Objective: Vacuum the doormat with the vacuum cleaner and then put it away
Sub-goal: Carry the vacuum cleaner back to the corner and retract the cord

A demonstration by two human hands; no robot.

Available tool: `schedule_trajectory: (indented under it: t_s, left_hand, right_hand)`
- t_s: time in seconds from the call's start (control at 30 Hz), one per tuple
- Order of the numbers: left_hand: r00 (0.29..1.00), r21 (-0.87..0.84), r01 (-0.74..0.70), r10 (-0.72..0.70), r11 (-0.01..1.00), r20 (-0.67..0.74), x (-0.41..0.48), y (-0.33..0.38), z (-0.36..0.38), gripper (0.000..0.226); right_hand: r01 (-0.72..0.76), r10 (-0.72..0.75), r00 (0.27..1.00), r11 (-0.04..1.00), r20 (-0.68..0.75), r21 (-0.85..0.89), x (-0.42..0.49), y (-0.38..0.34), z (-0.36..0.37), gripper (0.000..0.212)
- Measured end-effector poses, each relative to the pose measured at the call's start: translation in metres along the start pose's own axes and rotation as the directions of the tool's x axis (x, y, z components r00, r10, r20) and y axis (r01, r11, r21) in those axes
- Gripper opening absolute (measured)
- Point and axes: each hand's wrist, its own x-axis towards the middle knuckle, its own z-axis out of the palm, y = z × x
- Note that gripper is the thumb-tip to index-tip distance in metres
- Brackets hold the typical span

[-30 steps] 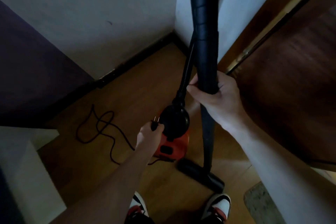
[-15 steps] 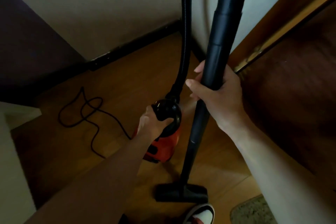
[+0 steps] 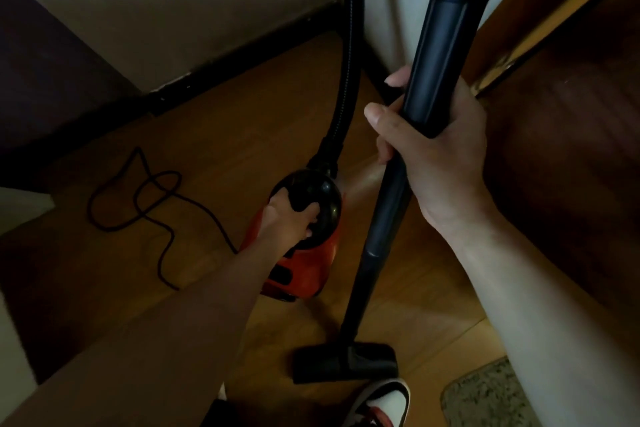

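Gripping wand [image 3: 441, 55] in right hand [image 3: 445, 156], canister [image 3: 310, 270] in left hand [image 3: 287, 220].

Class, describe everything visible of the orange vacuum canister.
The small orange plastic vacuum canister has a glossy black domed top and a dark slot on its side. The left hand grips that top. A ribbed black hose rises from its front; a thin black cord trails from it across the wooden floor, near the wall corner.

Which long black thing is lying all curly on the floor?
The thin power cord, left of the vacuum. The ribbed hose and stiff tube stand upright.
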Motion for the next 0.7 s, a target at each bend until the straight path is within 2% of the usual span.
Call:
schedule_trajectory:
  t_s: [0.07,0.13,0.3,0.47,0.57,0.7]
  left_hand:
    - [1.000,-0.051,0.002,-0.004,0.999,-0.021,-0.001,-0.002,0.001,0.046]
    - [0.999,-0.033,-0.014,0.012,0.999,-0.049,-0.002,-0.006,0.001,0.046]
    - [0.997,-0.038,-0.029,0.026,0.999,-0.070,-0.017,-0.013,-0.014,0.033]
    - [0.999,-0.029,-0.002,0.001,1.000,-0.043,-0.062,0.008,-0.044,0.029]
    - [0.999,-0.026,-0.039,0.038,0.999,-0.034,-0.099,0.028,-0.073,0.023]
    - [0.993,-0.006,-0.102,0.102,0.995,-0.052,-0.168,0.070,-0.118,0.021]
  right_hand:
    - [0.010,-0.011,1.000,1.000,0.003,0.026,-0.004,0.001,0.001,0.019]
    - [-0.004,0.004,1.000,1.000,0.016,0.029,-0.009,0.004,0.005,0.018]
    - [-0.094,0.093,0.995,0.994,0.023,0.058,-0.029,0.014,0.021,0.014]
    - [-0.092,0.092,0.996,0.996,0.005,0.002,-0.045,0.004,0.045,0.026]
    - [-0.121,0.121,0.992,0.993,0.032,-0.010,-0.055,-0.025,0.058,0.024]
    - [-0.127,0.132,0.989,0.988,0.061,-0.085,-0.063,-0.103,0.073,0.022]
